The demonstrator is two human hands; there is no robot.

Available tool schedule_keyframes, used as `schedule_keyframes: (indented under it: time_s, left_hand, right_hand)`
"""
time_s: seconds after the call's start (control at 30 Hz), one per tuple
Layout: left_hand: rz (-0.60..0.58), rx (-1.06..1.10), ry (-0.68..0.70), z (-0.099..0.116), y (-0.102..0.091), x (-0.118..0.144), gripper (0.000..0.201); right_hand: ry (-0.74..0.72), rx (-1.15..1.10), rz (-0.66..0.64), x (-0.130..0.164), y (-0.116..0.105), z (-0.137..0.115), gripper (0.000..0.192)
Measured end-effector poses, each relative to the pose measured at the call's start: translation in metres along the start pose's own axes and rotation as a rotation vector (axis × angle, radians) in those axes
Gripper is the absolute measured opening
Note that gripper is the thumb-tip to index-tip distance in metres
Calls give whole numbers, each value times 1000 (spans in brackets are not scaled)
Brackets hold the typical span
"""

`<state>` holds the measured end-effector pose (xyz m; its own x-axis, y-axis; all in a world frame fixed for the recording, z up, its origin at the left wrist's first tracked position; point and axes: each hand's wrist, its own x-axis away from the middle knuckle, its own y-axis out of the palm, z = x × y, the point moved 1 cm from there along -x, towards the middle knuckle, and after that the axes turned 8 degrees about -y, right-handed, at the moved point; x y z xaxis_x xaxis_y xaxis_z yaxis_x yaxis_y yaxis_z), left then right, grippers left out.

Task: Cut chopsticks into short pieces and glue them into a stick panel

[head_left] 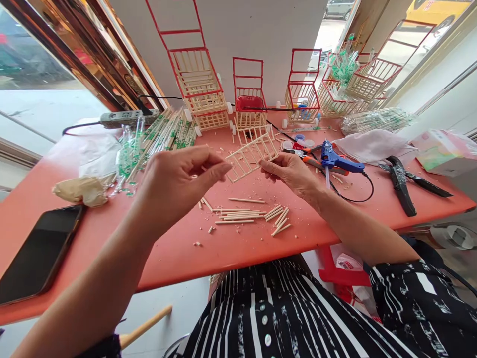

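1. Two hands hold one wooden-stick lattice panel (251, 157) above the orange surface (238, 248).
2. Right hand (292, 174) pinches the panel's edge.
3. Left hand (175, 184), fingertips pressed together, apparently grips the opposite end.
4. Loose sticks (253, 215) lie beneath.

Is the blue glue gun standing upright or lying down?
Lying down. The blue glue gun rests on its side on the red table, nozzle toward the right hand.

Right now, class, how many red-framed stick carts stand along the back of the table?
5: one tall cart at left, two in the middle, two at right; the bundle there may hide more.
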<state>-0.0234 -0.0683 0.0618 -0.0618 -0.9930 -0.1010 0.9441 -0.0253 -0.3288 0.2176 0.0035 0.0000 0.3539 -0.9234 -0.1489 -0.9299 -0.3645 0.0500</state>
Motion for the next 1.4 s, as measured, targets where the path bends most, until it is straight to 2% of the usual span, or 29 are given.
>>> schedule_keyframes:
  time_s: [0.03,0.1,0.27,0.37,0.6,0.77,0.93,1.07,1.23,1.4]
  left_hand:
    - [113,-137,99,7,4,-2,5]
    - [157,-260,220,15,15,-13,10]
    - [37,-247,146,4,30,-52,12]
    - [14,-241,115,-8,33,-63,13]
    - [78,-29,64,-14,36,-64,10]
    - [8,34,-11,-19,37,-65,9]
    - [-18,-8,29,-20,37,-67,13]
    - [-31,-69,53,-22,37,-69,16]
    - [-61,-19,41,-27,38,-68,14]
    - [-38,50,19,-30,41,-66,11]
  right_hand:
    - [-2,25,-23,0,1,-1,51]
    - [-1,74,-52,1,2,-1,49]
    - [-8,155,-102,3,3,-3,48]
    - [-29,187,-76,3,1,-4,49]
    - [-69,203,-42,3,-4,-5,46]
    - [-113,199,-35,2,-5,0,38]
    - [-123,227,8,3,-6,-1,32]
    - [-123,228,-11,4,-6,-3,33]
    - [-95,196,-41,6,-8,1,40]
    - [-99,186,-66,5,-11,6,43]
